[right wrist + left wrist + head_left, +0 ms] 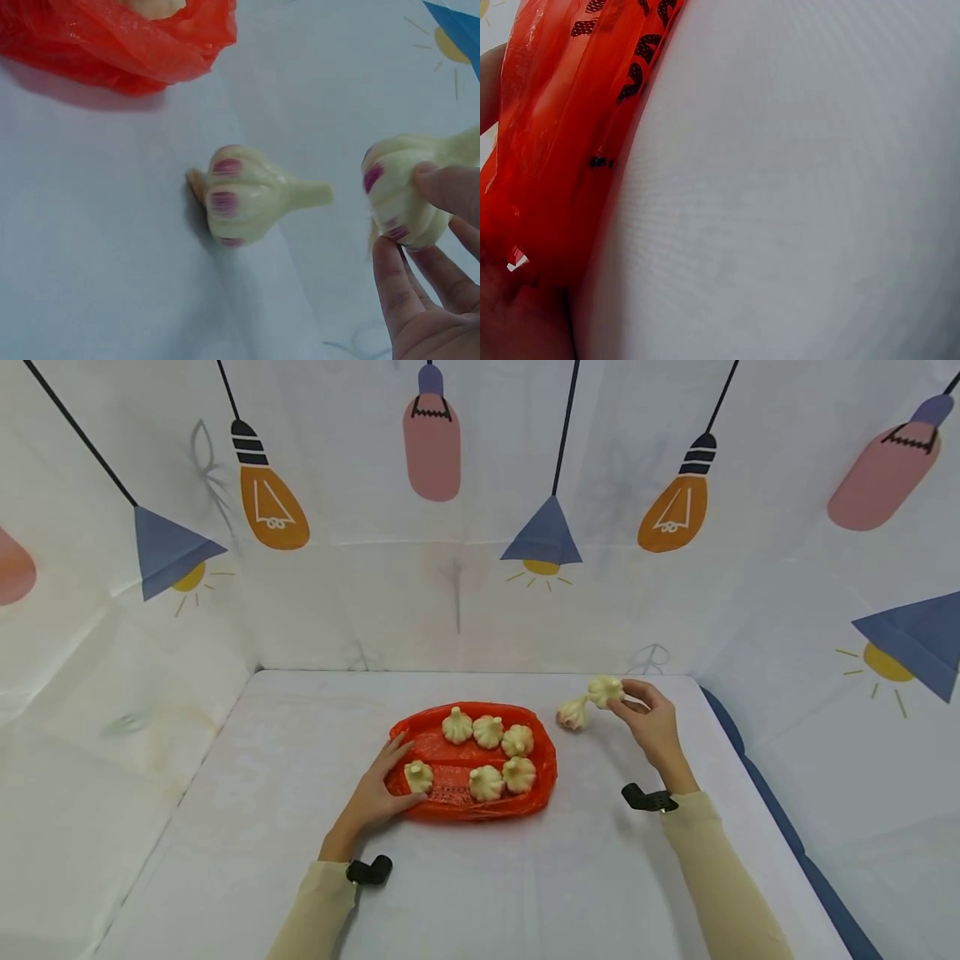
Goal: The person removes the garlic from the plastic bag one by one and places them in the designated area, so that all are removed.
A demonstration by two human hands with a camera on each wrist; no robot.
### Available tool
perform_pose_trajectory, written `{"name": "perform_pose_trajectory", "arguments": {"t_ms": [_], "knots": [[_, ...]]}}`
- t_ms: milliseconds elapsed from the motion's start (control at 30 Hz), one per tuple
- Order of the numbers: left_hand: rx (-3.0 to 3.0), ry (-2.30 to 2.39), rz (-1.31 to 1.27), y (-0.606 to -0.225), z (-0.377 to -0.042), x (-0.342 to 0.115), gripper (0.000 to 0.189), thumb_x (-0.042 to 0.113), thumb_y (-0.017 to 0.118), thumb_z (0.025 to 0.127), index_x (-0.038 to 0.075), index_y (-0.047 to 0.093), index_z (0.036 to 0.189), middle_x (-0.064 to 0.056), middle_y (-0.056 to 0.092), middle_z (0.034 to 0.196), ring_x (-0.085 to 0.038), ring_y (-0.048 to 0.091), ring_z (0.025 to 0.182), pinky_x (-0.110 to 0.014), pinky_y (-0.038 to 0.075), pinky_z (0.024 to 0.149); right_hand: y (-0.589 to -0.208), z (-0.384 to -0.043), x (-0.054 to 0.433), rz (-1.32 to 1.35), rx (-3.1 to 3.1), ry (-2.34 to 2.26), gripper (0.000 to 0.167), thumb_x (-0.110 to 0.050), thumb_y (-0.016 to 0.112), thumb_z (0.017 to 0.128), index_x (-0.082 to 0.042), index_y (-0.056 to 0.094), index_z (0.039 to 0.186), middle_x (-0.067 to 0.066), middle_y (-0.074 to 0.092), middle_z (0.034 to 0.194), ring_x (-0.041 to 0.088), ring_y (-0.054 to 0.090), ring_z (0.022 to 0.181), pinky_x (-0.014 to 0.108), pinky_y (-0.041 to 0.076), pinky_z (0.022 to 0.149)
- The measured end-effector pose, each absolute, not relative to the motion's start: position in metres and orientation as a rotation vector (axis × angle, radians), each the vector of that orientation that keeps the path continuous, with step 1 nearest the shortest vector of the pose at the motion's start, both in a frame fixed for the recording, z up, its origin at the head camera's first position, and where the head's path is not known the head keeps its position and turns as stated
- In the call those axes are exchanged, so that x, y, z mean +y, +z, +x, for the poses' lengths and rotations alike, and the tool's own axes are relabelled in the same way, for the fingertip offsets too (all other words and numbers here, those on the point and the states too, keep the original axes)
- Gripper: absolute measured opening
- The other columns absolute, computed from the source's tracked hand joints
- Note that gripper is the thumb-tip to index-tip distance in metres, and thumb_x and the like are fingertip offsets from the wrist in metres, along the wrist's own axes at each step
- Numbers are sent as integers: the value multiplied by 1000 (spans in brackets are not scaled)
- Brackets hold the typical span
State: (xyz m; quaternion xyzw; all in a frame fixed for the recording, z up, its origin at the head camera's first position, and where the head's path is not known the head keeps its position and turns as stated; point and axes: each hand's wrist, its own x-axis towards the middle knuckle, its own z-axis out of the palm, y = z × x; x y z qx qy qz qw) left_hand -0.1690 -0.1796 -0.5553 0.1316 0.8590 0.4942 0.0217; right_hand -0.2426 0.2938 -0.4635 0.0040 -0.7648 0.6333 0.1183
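My right hand (651, 720) pinches a garlic bulb (605, 691) between thumb and fingertips at the back right of the table. In the right wrist view this held bulb (409, 191) shows purple streaks and a pale stem. Just left of it, a second garlic bulb (247, 196) lies on its side on the table. A red plastic bag (480, 811), spread wide with its rim turned outward, has several garlic bulbs (487, 732) inside. My left hand (378, 793) holds the bag's left end, fingers over the rim and thumb along its front edge.
The white-covered table (247, 827) meets a white cloth backdrop (360, 585) printed with hanging lamps at its far edge. Dark blue material (765, 793) runs along the right side of the table.
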Motion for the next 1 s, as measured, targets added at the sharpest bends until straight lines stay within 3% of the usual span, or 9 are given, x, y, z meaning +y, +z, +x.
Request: {"name": "perform_pose_trajectory", "arguments": {"t_ms": [433,767,900,1000], "knots": [[2669,1532,405,-557,-169,-179,94,35,89,79,16,42,158,-2,22,172,-37,10,160,-71,18,122,-483,-242,305,-123,-2332,1795,51,-13,76,94,5,56,137,-8,60,117,-6,66,95,10,56,83],[2672,1502,377,-554,-169,-180,95,37,89,79,18,41,159,0,21,173,-36,10,161,-71,19,121,-500,-242,313,-228,-2453,1753,54,-22,75,96,3,55,139,16,59,135,-10,64,89,17,60,81],[2670,1517,393,-555,-169,-180,95,35,89,79,17,41,159,0,21,173,-36,10,161,-72,19,121,-508,-242,314,-253,-2492,1740,55,-25,75,96,1,55,140,19,57,139,-11,63,89,22,61,83],[2673,1519,401,-556,-170,-180,95,35,89,79,17,41,159,0,22,172,-36,11,160,-72,20,121,-512,-242,315,-281,-2515,1727,55,-26,74,96,0,55,141,20,56,142,-10,61,90,18,59,82]]}}
